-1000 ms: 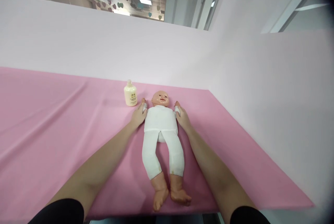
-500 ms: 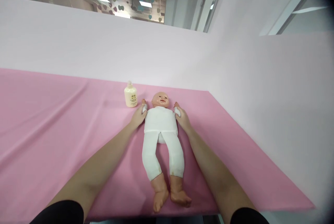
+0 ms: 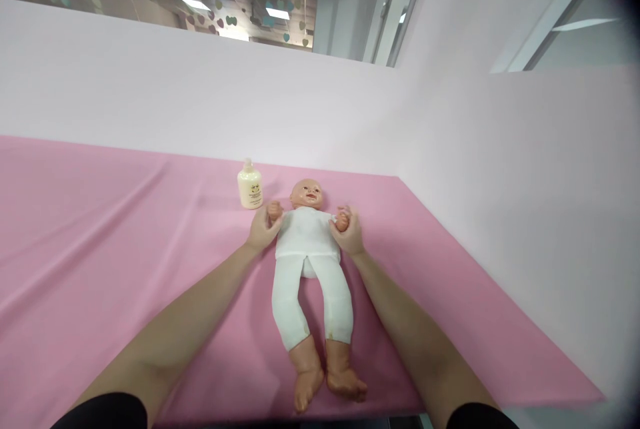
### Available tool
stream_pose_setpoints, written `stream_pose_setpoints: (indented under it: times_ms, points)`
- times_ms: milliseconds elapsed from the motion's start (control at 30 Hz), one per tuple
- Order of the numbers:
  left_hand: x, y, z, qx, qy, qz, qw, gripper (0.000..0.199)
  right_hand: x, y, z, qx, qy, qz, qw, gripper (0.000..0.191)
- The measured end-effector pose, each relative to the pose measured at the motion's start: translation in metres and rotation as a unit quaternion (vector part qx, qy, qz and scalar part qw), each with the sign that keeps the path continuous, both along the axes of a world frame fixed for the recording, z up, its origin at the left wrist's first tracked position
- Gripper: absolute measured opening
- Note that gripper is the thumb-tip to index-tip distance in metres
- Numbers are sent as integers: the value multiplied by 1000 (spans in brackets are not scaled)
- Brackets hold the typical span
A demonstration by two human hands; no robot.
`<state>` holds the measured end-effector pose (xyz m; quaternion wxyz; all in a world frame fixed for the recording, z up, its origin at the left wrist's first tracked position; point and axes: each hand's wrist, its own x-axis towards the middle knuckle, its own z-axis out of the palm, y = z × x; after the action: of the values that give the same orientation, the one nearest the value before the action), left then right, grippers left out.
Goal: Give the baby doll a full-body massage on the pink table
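A baby doll [image 3: 308, 232] in a white top and white trousers lies on its back, head away from me and bare feet toward me. My left hand [image 3: 263, 228] is closed around the doll's arm on the left, with the doll's small fist showing above my fingers. On the other side my right hand [image 3: 349, 230] grips the doll's other arm near its wrist, and that doll hand also pokes out. Both doll arms are bent up beside its shoulders. Just beyond my left hand stands a cream-coloured pump bottle [image 3: 250, 186] with dark print, not touched.
Pink cloth [image 3: 125, 229] covers the table, with creases on the left. A white wall [image 3: 200, 89] rises behind it and another borders the right side. Above the back wall is a window [image 3: 240, 2] with heart decorations.
Both my hands have shifted slightly along the doll's arms, and the doll's forearms are now raised and turned so its fists face me. The bottle and the doll's legs stay put.
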<state>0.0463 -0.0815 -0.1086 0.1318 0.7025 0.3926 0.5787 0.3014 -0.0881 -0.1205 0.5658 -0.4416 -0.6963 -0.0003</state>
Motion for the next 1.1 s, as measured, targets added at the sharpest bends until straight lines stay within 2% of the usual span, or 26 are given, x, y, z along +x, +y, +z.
stream_pose_setpoints:
  times_ms: [33, 100, 167, 233, 367, 533, 600, 700, 800, 933, 1000, 1100]
  points:
    - [0, -2, 1, 14, 42, -29, 999, 23, -2, -3, 1, -3, -35, 16, 999, 43]
    - [1, -6, 2, 42, 134, -79, 987, 19, -4, -8, 3, 2, -99, 53, 994, 27]
    - [3, -9, 3, 58, 202, -96, 973, 25, -7, -11, 6, 8, -127, 78, 989, 24]
    - [4, -9, 3, 58, 230, -90, 967, 28, -7, -13, 7, 3, -130, 80, 988, 25]
    - [6, -6, 1, 25, 222, -65, 973, 25, -5, -8, 4, -40, -136, 75, 987, 37]
    - [6, 2, -1, -27, 147, 6, 989, 32, 2, 9, -12, -74, -77, 30, 994, 78]
    - [6, 5, -2, -27, 118, 22, 992, 41, 4, 16, -18, -63, -64, 8, 996, 75]
    - [5, 8, -5, -39, 87, 38, 995, 54, 5, 20, -19, -33, -56, -8, 998, 60]
    - [7, 15, -7, -50, 64, 55, 995, 61, 3, 21, -9, -37, -42, -12, 998, 54]
    - [12, 36, -2, -58, 71, 87, 992, 57, 0, 34, 8, -82, -40, -28, 995, 53]
    - [15, 50, 4, -103, 96, 117, 983, 54, 0, 46, 15, -119, -47, -46, 991, 51]
    - [18, 69, 11, -214, 158, 143, 953, 48, 0, 66, 18, -198, -65, -89, 974, 45]
